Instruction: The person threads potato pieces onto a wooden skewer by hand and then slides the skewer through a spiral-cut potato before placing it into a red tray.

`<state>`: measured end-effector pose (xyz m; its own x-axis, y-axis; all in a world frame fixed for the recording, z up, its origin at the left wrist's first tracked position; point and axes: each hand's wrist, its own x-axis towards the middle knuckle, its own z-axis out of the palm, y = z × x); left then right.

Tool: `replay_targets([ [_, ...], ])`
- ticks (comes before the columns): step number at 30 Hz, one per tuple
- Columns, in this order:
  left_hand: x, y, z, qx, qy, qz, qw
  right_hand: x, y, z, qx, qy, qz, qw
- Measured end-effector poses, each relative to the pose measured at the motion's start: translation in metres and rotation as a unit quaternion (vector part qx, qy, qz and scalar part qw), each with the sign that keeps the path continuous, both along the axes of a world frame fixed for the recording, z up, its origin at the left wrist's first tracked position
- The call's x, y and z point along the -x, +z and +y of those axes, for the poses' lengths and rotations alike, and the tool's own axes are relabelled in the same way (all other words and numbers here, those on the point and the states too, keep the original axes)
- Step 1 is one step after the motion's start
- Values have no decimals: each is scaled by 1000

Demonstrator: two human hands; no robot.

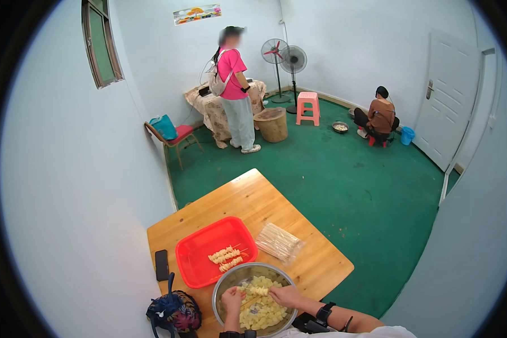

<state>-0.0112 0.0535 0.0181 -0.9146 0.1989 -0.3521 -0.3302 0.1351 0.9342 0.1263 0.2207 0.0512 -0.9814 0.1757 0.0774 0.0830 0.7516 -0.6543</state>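
Note:
Over a steel bowl [217,293] filled with pale yellow chunks [267,318], both hands are at one skewer [259,290] threaded with pale yellow food pieces. My left hand [231,298] is closed on its left, bare end. My right hand [285,296] is closed around the right end, by the threaded pieces; its fingertips are partly hidden. Just beyond the bowl, a red plastic tray [192,253] holds a few loaded skewers [227,257] at its right side. To its right lies a clear plastic pack of thin wooden sticks [279,242].
On the wooden table [315,262] are a black phone [161,265] and, near the left edge, a patterned bag [177,312]. A person in pink [231,73] stands by a cloth-covered table [208,110]. Another person [379,112] sits low near the door [448,96].

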Motion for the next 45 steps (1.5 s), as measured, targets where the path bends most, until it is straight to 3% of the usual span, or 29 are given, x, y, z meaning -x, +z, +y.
replay_targets([
  [6,-3,6,-2,-25,-1,11,1000,1,-9,-1,-10,1,42,999],
  [15,-2,1,0,44,-11,47,998,-1,-3,-1,-27,10,29,999],
  [30,-1,3,3,66,-3,36,997,-1,-8,-1,-26,4,50,998],
  [33,-1,-6,2,120,-17,102,987,-1,-7,-1,-37,10,45,998],
  [36,-7,5,1,233,-56,246,939,-1,-6,-1,-28,12,45,999],
  [42,-9,13,8,296,-83,328,893,-2,-2,-1,-29,22,9,999],
  [45,-5,3,8,202,-57,209,955,-1,-5,0,-30,26,3,999],
])
